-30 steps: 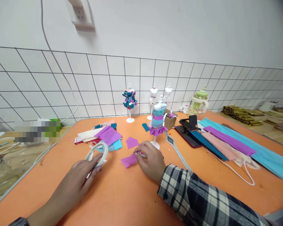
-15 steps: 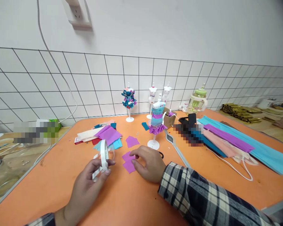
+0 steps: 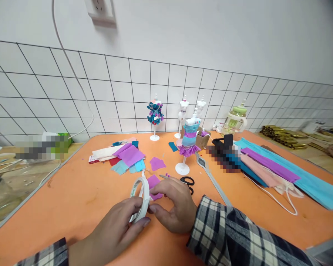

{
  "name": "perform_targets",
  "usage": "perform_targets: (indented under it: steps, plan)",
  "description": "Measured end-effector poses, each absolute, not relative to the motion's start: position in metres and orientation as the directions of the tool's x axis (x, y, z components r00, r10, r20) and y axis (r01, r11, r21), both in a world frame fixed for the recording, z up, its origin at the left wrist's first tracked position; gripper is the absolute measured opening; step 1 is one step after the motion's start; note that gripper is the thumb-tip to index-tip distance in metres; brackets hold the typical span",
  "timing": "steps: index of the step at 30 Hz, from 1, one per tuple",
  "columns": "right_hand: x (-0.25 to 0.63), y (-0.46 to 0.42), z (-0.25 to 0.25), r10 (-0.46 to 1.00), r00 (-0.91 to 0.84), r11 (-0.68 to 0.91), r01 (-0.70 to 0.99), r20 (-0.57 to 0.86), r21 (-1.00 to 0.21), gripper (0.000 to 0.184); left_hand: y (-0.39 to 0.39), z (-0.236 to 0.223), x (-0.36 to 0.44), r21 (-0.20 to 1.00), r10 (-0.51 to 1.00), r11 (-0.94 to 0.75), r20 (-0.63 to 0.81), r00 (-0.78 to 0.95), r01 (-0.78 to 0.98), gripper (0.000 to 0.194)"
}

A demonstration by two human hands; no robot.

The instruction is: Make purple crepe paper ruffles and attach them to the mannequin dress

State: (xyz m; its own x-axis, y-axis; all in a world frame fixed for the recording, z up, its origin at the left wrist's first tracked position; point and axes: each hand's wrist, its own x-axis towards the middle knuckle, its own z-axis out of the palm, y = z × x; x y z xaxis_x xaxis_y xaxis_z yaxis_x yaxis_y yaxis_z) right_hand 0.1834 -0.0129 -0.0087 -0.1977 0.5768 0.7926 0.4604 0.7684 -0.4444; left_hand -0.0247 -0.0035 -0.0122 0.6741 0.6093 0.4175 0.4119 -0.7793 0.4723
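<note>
My left hand [image 3: 119,221] grips a roll of white tape [image 3: 145,195], held on edge between thumb and fingers. A short loose strip sticks up at its top. Close on its right is my right hand [image 3: 174,205], thumb and forefinger bent and a little apart, fingertips at the roll's side; whether they pinch the tape end is hard to see. Cut purple pieces [image 3: 153,180] lie behind the roll, partly covered. Black-handled scissors [image 3: 187,181] rest beyond my right hand. Behind them stands a small dress form [image 3: 190,135] in blue and purple bands with a ruffled purple skirt.
Folded fabric sheets [image 3: 130,154] lie at left, near a separate purple piece [image 3: 157,163]. More dress forms [image 3: 155,116] stand by the tiled wall. Long coloured strips [image 3: 277,162], a grey strap [image 3: 211,177], a small box [image 3: 202,140] and a green-lidded bottle [image 3: 235,120] are at right.
My left hand has brought the tape roll rightward to my right hand. My right hand has come off the purple pieces and turned toward the roll. More of the scissors shows.
</note>
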Motion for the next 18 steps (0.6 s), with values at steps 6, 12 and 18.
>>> perform_targets:
  steps: [6, 12, 18]
  plan:
    - [0.1876, -0.0076, -0.0094, 0.495, -0.230, 0.800, 0.496, 0.838, -0.337, 0.007, -0.0027, -0.0160, -0.0265, 0.424, 0.632, -0.769, 0.389, 0.670, 0.479, 0.016]
    - [0.1896, -0.0033, -0.0097, 0.536, -0.313, 0.795, 0.499, 0.784, -0.344, 0.012, -0.0029, -0.0111, -0.0251, 0.556, 0.681, -0.690, 0.282, 0.676, 0.463, 0.018]
    - [0.1891, -0.0040, -0.0098, 0.601, -0.399, 0.770, 0.523, 0.693, -0.366, 0.017, -0.0005, -0.0113, -0.0251, 0.428, 0.691, -0.722, 0.392, 0.607, 0.544, 0.032]
